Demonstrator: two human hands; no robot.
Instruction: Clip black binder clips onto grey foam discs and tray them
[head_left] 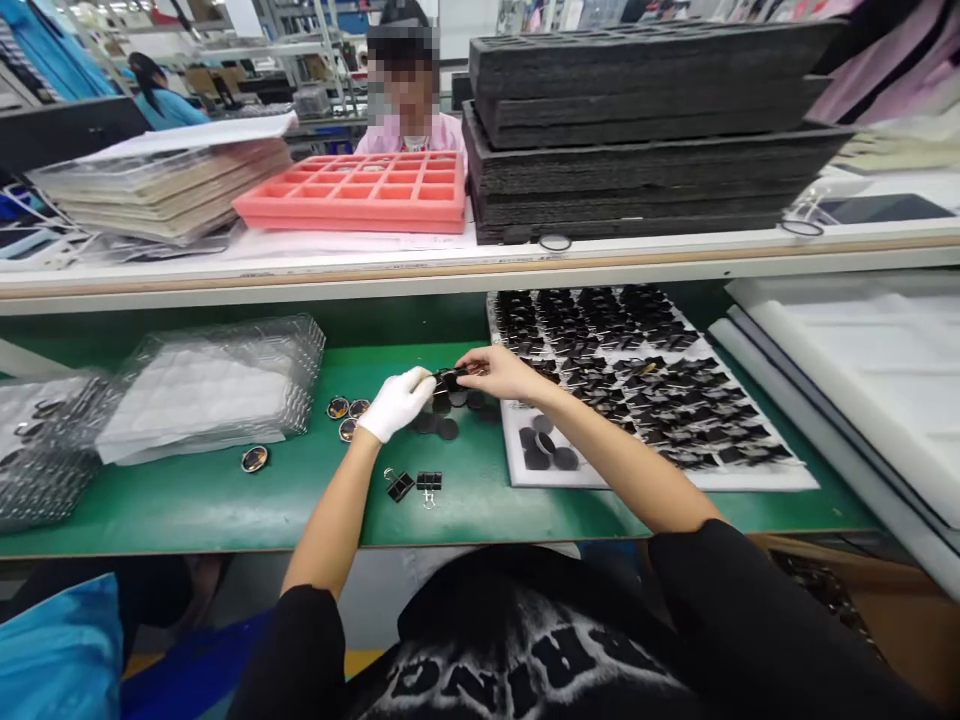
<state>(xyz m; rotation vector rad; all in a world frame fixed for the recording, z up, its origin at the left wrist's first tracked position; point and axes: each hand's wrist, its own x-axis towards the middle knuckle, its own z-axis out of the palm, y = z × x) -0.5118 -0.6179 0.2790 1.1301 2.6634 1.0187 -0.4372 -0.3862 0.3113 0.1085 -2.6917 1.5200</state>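
Note:
My left hand point(401, 400), in a white glove, and my bare right hand point(495, 373) meet over the middle of the green worktop. Both have fingers pinched at a small dark item point(448, 380) between them, too hidden to name. Beneath them lie several black round discs point(448, 428), partly covered by the hands. Just left of the gloved hand are three round pieces point(338, 407) with shiny rims and dark, orange-marked faces; a similar round piece point(255, 458) lies farther left. Nearer me rest two black binder clips, one tilted point(400, 486) and one straighter point(429, 482).
A white foam sheet point(555, 478) at right carries rows of black binder clips point(675, 400) and a few discs. Clear plastic trays point(217, 390) stand left. On the shelf above are a red compartment tray point(352, 210) and stacked black foam trays point(652, 180). A person sits opposite.

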